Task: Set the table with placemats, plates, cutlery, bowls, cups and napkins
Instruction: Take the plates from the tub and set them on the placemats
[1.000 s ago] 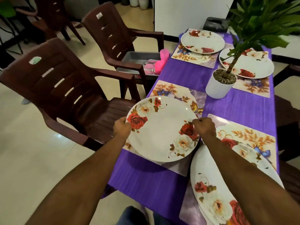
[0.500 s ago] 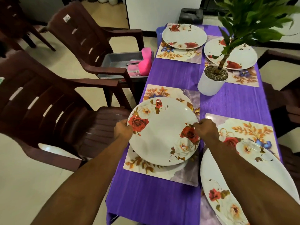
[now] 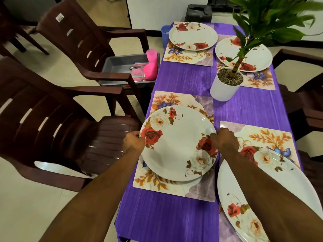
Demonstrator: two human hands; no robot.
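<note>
Left hand [image 3: 133,143] pinched the plate [image 3: 178,145] at its left rim, fingers curled round the edge. Right hand [image 3: 224,139] did the same at the right rim, knuckles up, fingertips hidden under the lip. Nothing else in either hand.

Plate sat between the two hands, over the mat [image 3: 176,186] on the near-left side of the table [image 3: 253,109]. Its left rim hung past the mat edge, toward the chair [image 3: 57,123]. Couldn't tell whether it was fully down or a hair above the mat.

Handling, my read: rigid, glossy, fairly light, probably melamine or glazed ceramic. Slick surface, so grip belonged on the rim, two opposite points, thumbs on top. Chip risk if dropped on edge; flat set-down onto the mat looked safest.

Further right: a second plate [image 3: 262,198] on the near-right mat, clear of the hands. Tray [image 3: 118,65] with cutlery and pink items sat on the far chair, untouched.
</note>
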